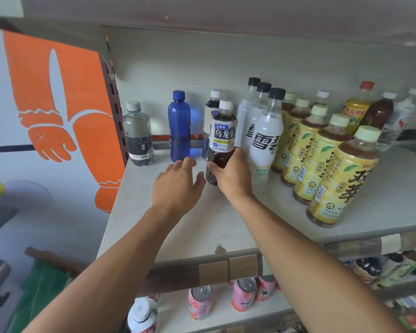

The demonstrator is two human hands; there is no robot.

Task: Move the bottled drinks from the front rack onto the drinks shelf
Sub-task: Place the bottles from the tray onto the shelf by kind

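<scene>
My right hand (233,174) grips the lower part of a dark oolong tea bottle (222,138) with a white cap, standing upright on the pale drinks shelf (202,219). A second identical tea bottle (211,104) stands right behind it. My left hand (178,186) hovers just left of the held bottle, palm down, fingers spread, holding nothing. A blue bottle (179,127) stands behind the left hand's fingertips, and a small clear water bottle (138,134) sits at the shelf's far left.
Right of the tea bottle stand three white soda bottles (265,140), rows of yellow-labelled tea bottles (332,179), and other drinks (357,109) further back. Pink cans (244,294) sit on the shelf below. An orange-printed panel (65,111) bounds the shelf on the left.
</scene>
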